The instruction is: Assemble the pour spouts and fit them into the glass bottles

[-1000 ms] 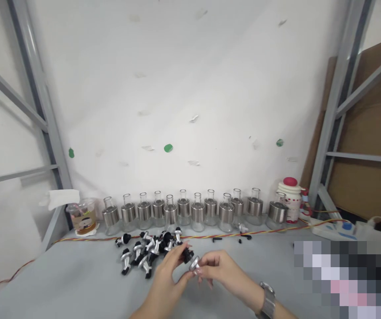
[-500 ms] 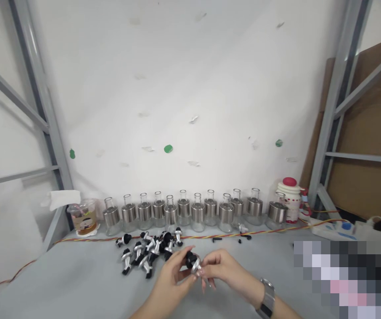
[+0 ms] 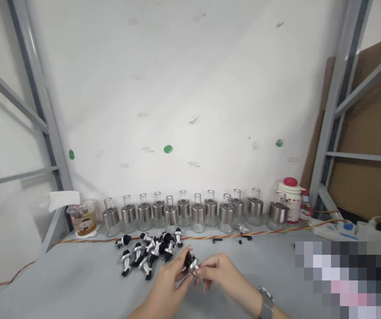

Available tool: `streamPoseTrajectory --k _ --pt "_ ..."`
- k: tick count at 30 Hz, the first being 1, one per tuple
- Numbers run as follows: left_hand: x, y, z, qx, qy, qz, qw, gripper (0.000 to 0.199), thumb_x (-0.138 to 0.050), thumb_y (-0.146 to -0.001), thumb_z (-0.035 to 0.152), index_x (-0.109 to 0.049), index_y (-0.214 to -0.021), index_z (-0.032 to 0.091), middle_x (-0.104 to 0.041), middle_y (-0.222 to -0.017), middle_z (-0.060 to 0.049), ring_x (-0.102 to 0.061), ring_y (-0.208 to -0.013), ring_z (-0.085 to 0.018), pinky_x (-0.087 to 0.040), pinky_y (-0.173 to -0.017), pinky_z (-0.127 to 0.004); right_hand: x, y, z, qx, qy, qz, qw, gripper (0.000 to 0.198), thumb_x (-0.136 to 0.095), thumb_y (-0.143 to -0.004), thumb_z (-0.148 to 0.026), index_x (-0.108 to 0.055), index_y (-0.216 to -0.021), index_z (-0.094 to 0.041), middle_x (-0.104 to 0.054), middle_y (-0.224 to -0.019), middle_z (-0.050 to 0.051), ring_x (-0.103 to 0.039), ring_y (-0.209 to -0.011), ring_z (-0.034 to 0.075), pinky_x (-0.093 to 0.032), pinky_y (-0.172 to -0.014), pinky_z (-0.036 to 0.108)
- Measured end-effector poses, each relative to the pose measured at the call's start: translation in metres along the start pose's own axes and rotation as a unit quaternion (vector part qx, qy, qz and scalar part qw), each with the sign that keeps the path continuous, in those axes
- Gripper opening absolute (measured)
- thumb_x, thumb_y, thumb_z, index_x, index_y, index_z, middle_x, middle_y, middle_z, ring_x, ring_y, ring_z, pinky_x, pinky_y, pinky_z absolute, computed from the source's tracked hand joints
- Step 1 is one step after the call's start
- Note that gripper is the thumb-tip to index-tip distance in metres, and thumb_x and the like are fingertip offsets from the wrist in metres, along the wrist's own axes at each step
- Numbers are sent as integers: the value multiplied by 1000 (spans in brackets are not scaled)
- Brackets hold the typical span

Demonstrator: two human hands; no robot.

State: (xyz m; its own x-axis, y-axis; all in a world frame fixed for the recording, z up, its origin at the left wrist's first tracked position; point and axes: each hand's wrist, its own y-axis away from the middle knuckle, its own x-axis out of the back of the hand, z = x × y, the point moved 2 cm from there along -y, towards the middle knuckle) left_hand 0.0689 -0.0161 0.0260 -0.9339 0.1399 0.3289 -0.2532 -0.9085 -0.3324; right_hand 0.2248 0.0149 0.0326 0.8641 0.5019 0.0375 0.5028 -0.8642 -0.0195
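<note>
3 green stickers [image 3: 167,149] on wall [image 3: 190,66]; plastic cup [image 3: 83,219] w/ amber drink [image 3: 85,231] at L; red-topped jar [image 3: 291,202] R, nr pwr strip [image 3: 329,231].

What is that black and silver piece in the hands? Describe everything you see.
The piece has a black, rubbery-looking end and a shiny, metal-looking disc. It tilts above the grey table, black end toward the picture's upper left. The left hand holds the black end; the right hand pinches the other, mostly hidden end.
</note>
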Motion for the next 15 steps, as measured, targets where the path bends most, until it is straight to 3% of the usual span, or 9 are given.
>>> streamPoseTrajectory --k 4,9,15 --pt "-3 -1 -2 34 63 -28 997 55 -54 -77 31 -37 -128 18 -64 -98 -8 -60 -88 -18 -44 -85 -31 0 -3 10 -11 -11 -5 1000 33 -67 -57 -45 -68 -56 -12 -62 -52 3 -48 -41 9 -39 -48 23" --pt "-4 -2 4 51 140 -24 989 56 -55 -76 32 -37 -128 19 -53 -121 -8 -51 -108 -20 -37 -93 -31 2 -4 10 -13 -23 -10 1000 34 -67 -57 -45 -69 -59 -12 -62 -53 3 -49 -45 10 -41 -52 24" --pt "-3 -2 5 51 60 17 997 55 -59 -73 30 -41 -125 20 -63 -106 -5 -59 -94 -19 -43 -85 -29 -4 -1 6 -5 -34 -21 999 33 -68 -57 -45 -68 -56 -12 -61 -52 2 -51 -44 10 -40 -51 23"
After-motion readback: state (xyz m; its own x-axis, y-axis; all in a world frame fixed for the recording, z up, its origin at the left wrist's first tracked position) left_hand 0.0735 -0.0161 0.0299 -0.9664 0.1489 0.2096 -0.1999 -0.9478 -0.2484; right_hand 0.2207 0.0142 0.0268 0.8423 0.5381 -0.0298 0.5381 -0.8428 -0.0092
